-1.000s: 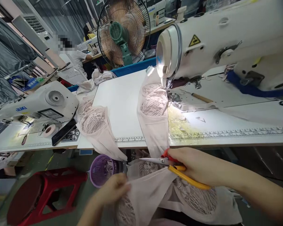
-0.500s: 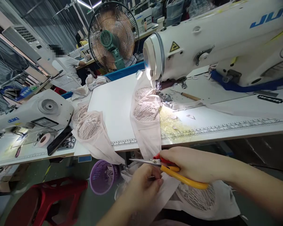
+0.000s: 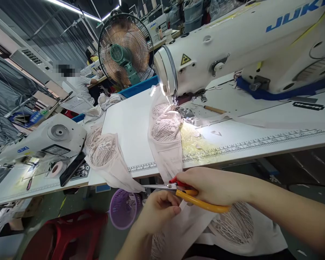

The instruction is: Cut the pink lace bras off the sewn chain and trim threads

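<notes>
My right hand (image 3: 206,186) grips a pair of scissors (image 3: 203,203) with yellow and red handles, the blades pointing left just above my left hand (image 3: 161,211). The fingers of my left hand are closed, pinching the edge of a pale pink lace bra (image 3: 233,222) that hangs over my lap. Exactly which edge it pinches is hidden by the fingers. A second lace bra (image 3: 166,131) lies under the sewing machine's needle area, its band hanging over the table's front edge behind the scissors. Another bra (image 3: 101,150) rests to the left, its band drooping off the table.
A sewing machine (image 3: 233,47) stands at the right, another (image 3: 56,133) at the left. A wooden-handled tool (image 3: 214,109) lies near the needle. Below are a purple basket (image 3: 121,213) and a red stool (image 3: 73,231). A fan (image 3: 126,50) and a seated person (image 3: 78,86) are behind.
My view has shifted slightly. Both hands sit a little further left in it, with the scissors still in my right hand and the bra still in my left.
</notes>
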